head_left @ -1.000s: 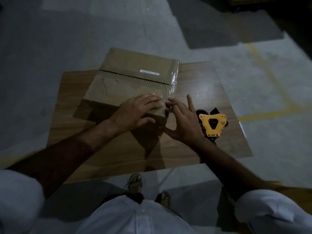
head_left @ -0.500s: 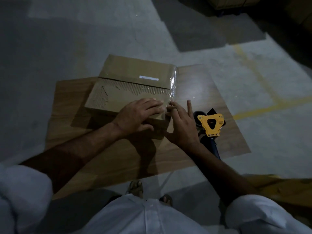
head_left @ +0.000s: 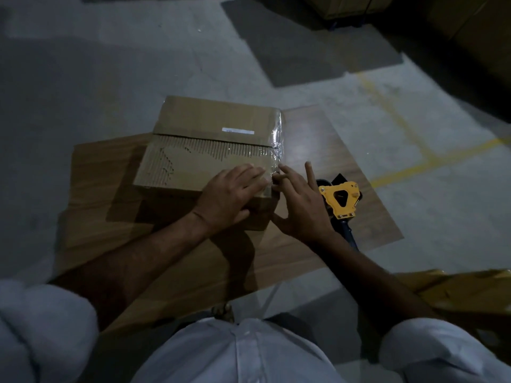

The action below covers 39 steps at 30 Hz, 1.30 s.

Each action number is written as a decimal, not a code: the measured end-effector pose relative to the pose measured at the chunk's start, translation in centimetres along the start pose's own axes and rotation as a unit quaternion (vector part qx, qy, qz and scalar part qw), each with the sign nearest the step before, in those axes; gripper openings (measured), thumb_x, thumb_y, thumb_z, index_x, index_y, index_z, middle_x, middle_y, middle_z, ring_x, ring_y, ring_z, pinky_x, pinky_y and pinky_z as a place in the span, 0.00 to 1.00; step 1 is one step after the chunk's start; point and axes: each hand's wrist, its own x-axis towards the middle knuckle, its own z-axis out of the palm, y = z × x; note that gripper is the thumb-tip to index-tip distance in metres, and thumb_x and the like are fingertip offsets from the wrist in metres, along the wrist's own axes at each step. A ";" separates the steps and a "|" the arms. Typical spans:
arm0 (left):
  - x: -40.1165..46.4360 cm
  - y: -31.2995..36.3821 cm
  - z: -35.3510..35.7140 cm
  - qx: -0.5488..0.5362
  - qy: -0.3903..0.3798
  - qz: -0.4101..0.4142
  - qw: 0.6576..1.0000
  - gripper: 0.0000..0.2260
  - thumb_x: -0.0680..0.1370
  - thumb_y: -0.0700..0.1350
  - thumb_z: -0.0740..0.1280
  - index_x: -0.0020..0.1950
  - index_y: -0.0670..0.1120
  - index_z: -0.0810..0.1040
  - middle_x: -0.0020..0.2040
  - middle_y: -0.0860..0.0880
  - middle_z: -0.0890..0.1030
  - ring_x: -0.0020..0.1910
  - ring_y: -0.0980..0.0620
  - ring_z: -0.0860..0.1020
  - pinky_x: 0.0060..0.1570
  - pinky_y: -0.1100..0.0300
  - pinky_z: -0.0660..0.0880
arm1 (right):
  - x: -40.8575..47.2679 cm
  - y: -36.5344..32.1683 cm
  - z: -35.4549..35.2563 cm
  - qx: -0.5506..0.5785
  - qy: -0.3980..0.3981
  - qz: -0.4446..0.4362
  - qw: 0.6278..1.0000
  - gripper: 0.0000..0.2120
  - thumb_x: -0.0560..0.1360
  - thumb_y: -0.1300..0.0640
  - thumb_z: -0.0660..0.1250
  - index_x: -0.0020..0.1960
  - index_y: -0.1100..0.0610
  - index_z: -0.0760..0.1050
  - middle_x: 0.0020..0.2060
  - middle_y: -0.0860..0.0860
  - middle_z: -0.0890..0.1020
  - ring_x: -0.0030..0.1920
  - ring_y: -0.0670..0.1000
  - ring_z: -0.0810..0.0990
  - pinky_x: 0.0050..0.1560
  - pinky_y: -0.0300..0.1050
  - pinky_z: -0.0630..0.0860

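A flat brown cardboard box (head_left: 210, 145) lies on a low wooden board (head_left: 318, 139). Clear tape (head_left: 277, 139) shines along the box's right edge. My left hand (head_left: 232, 194) rests flat on the box's near right corner, fingers straight. My right hand (head_left: 301, 205) is beside that corner, its fingertips touching the taped edge and the index finger raised. A yellow tape dispenser (head_left: 341, 199) with a dark blue handle lies on the board just right of my right hand.
The board sits on a grey concrete floor with yellow painted lines (head_left: 431, 161). More cardboard (head_left: 456, 288) lies at the right near my elbow. Stacked boxes (head_left: 359, 4) stand in the dark at the top right. My feet show below the board.
Both hands have stayed on the box's near right corner, the right fingertips shifting slightly along the taped edge. The view has tilted a little.
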 end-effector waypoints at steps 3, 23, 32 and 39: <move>0.4 0.5 0.1 -0.063 0.044 -0.031 0.997 0.29 0.72 0.61 0.76 0.68 0.49 0.77 0.72 0.47 0.75 0.70 0.44 0.73 0.62 0.44 0.75 | 0.3 1.3 -2.1 0.024 -0.022 -0.040 0.999 0.23 0.77 0.43 0.72 0.64 0.58 0.77 0.69 0.56 0.78 0.76 0.57 0.70 0.82 0.64 0.48; 0.0 3.0 1.2 0.109 -0.008 -0.084 0.990 0.41 0.64 0.53 0.82 0.74 0.46 0.72 0.73 0.43 0.75 0.70 0.40 0.75 0.58 0.45 0.75 | -0.1 3.5 1.6 0.054 0.027 -0.065 0.996 0.25 0.78 0.38 0.70 0.59 0.59 0.78 0.67 0.57 0.79 0.75 0.55 0.71 0.82 0.62 0.47; -0.2 0.9 0.7 0.045 0.043 -0.031 0.998 0.28 0.75 0.58 0.75 0.73 0.49 0.77 0.73 0.46 0.76 0.68 0.43 0.75 0.56 0.46 0.76 | -0.5 3.3 3.1 0.093 0.074 -0.058 0.991 0.22 0.81 0.40 0.67 0.60 0.59 0.76 0.66 0.59 0.79 0.75 0.55 0.72 0.81 0.63 0.51; 0.6 2.3 0.2 -0.002 0.037 -0.103 0.994 0.31 0.71 0.68 0.73 0.66 0.51 0.78 0.68 0.49 0.76 0.64 0.44 0.73 0.58 0.46 0.72 | 0.6 4.8 2.2 0.086 0.007 -0.105 0.991 0.29 0.76 0.37 0.71 0.64 0.59 0.74 0.70 0.57 0.74 0.77 0.56 0.67 0.82 0.62 0.47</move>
